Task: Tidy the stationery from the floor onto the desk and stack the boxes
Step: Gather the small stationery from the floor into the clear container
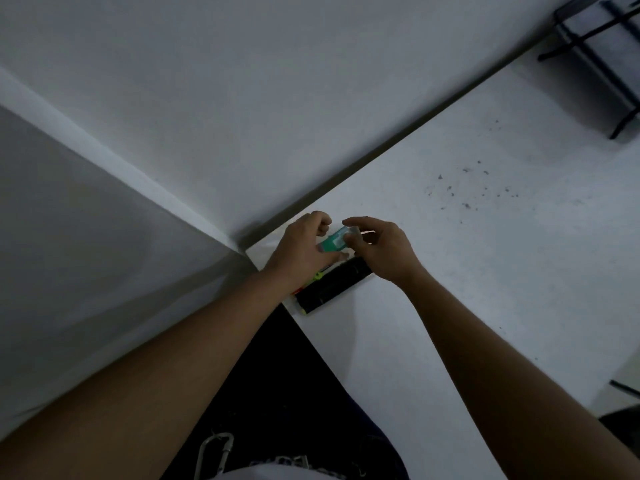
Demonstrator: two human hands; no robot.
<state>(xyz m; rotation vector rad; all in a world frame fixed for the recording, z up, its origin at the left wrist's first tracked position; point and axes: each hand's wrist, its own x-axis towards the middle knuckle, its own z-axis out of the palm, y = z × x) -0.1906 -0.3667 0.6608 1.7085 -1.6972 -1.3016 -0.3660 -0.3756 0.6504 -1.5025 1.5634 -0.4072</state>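
Observation:
A small teal-green box (334, 242) with a clear end is held between both hands above the far left corner of the white desk (485, 254). My left hand (301, 247) holds its lower end with curled fingers. My right hand (377, 247) pinches its clear upper end with fingertips. Just below the hands a flat black pack of markers (332, 285) with coloured tips lies on the desk near its left edge. The desk surface under the hands is hidden.
A black wire rack (595, 53) stands on the desk at the far right. White walls meet in a corner behind the desk. Dark specks dot the desk's middle. A dark object (623, 388) lies at the right edge. A carabiner (214, 452) hangs at my waist.

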